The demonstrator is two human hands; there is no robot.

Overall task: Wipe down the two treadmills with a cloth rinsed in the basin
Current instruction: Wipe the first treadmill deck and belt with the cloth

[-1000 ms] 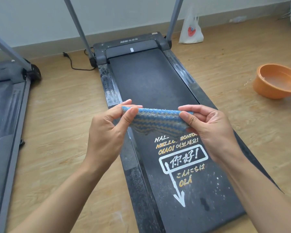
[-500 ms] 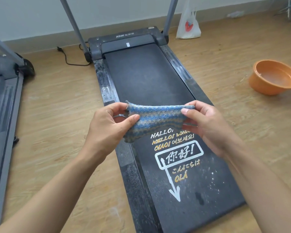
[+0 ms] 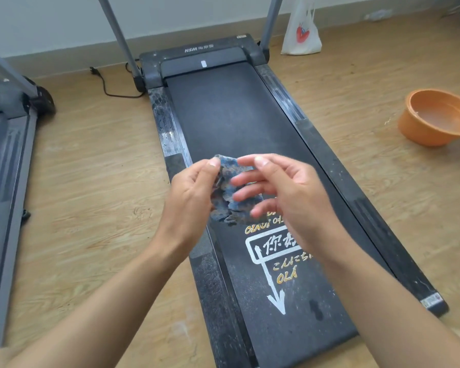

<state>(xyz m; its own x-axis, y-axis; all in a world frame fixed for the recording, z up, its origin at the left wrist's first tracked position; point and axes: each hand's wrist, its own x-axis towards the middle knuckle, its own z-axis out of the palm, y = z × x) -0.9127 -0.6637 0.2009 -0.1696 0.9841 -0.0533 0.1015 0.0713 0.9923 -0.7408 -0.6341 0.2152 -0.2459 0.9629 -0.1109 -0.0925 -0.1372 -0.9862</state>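
Blue and tan knit, the cloth (image 3: 230, 197): where is it?
— Centre of the frame, bunched up in the air between both hands, over the near part of the treadmill (image 3: 223, 115) belt and apart from it.

Who has hold of it?
— Left hand (image 3: 189, 192) does, thumb and fingers pinching the upper left edge. Right hand (image 3: 290, 192) is in front of the cloth with fingers spread and blurred. I cannot tell whether it grips or only touches.

What lies under them?
— Black belt running from lower right up to the grey hood at top centre. White and yellow lettering (image 3: 276, 264) with an arrow is printed below the hands and partly hidden by the right wrist. The side rails look dusty and streaked.

And the other treadmill?
— Second treadmill (image 3: 6, 155) runs along the left edge, only partly in view.

Basin?
— Orange basin (image 3: 414, 131) sits on the wood floor (image 3: 91, 181) at the right edge, well apart from the hands, with water in it.

Anything else?
— White bag (image 3: 300, 35) against the wall at the upper right, black cord (image 3: 104, 83) on the floor at the upper left.
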